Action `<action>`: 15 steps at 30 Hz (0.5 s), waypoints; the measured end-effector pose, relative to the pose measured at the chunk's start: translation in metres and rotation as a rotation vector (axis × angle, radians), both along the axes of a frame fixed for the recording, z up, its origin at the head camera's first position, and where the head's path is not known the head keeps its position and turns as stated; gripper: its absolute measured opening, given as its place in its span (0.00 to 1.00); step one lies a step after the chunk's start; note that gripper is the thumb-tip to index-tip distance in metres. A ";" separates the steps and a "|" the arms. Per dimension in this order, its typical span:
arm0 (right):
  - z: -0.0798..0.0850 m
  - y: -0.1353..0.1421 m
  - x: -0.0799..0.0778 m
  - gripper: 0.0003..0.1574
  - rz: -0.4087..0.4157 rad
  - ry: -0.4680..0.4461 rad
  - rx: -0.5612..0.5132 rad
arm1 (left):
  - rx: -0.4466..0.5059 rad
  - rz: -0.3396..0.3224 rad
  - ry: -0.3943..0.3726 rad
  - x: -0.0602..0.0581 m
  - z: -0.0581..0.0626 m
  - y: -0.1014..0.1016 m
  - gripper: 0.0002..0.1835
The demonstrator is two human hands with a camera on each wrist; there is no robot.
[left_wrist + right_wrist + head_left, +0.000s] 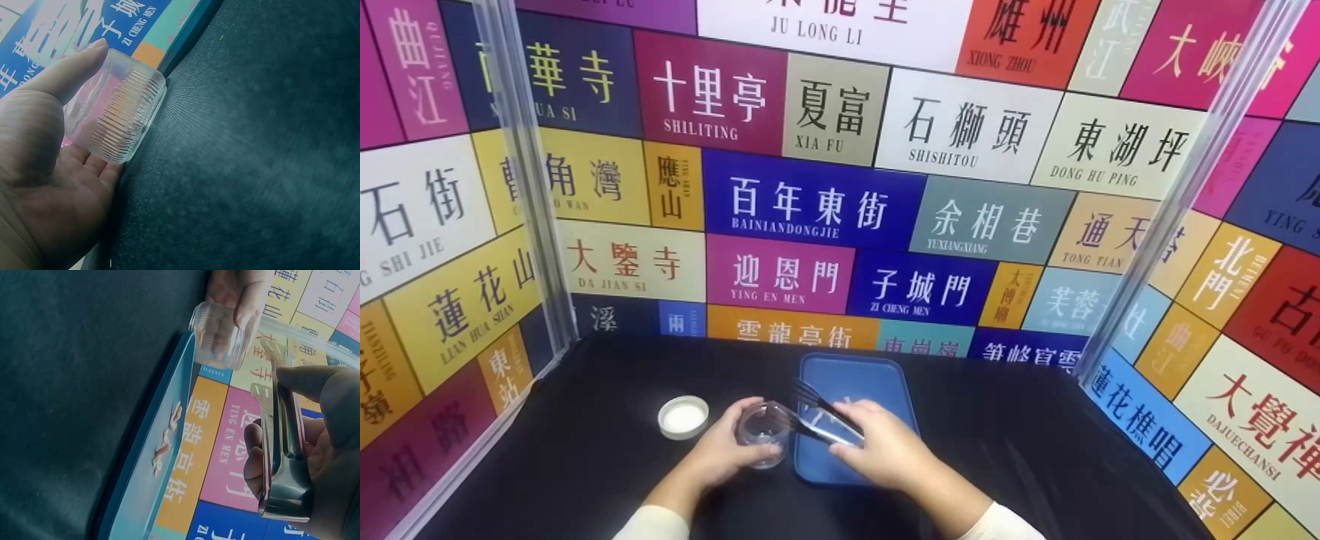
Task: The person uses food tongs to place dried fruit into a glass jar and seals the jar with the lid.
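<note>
Clear jar [765, 439]: transparent, vertical ribbing on the lower wall, mouth facing up; located in front of the person, just left of the tray. Whether its base rests on the table or is lifted, cannot be told.
Left hand [724, 450]: holding the jar, thumb on the near side of the wall, fingers round the far side; cream sleeve [652, 523] at the wrist.
Metal tongs [288, 498]: shiny, two-armed, with slotted ends; arms spread apart at the tips, which point toward the jar. In the head view one arm overlaps the jar's rim; contact between them cannot be told.
Right hand [889, 450]: gripping the tongs, thumb on one arm, fingers curled on the other; placed above the tray; a second cream sleeve [997, 523] behind it.
Blue tray [877, 371]: rectangular, rounded corners, low raised rim; set lengthwise away from the person, partly covered by the right hand and tongs.
Small pale pieces [163, 450]: irregular, pinkish, strung in a loose line on the tray.
White lid [683, 417]: round, rimmed, lying on the table left of the left hand, apart from the jar.
Table [585, 457]: covered in black.
Backdrop [810, 199]: multicoloured panels with Chinese characters and romanised names.
</note>
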State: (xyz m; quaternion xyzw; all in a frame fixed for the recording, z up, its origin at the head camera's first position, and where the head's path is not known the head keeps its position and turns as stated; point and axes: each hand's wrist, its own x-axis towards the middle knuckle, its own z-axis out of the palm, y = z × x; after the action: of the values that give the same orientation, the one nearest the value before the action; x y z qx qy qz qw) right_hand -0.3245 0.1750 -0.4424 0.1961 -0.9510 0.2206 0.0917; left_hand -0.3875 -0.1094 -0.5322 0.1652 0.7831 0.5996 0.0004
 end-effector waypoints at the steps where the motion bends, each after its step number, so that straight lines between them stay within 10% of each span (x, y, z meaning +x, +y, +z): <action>1: 0.000 0.002 0.000 0.41 -0.003 0.000 0.001 | 0.000 0.004 -0.006 0.001 0.000 0.000 0.49; 15: -0.010 0.046 -0.010 0.39 -0.126 0.029 -0.018 | -0.014 0.019 -0.008 0.002 0.000 0.000 0.50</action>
State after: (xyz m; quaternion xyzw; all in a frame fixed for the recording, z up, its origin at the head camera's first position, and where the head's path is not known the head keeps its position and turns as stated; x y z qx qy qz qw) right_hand -0.3348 0.2206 -0.4519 0.1381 -0.9580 0.2201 0.1212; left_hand -0.3854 -0.1091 -0.5318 0.1556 0.7886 0.5949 -0.0011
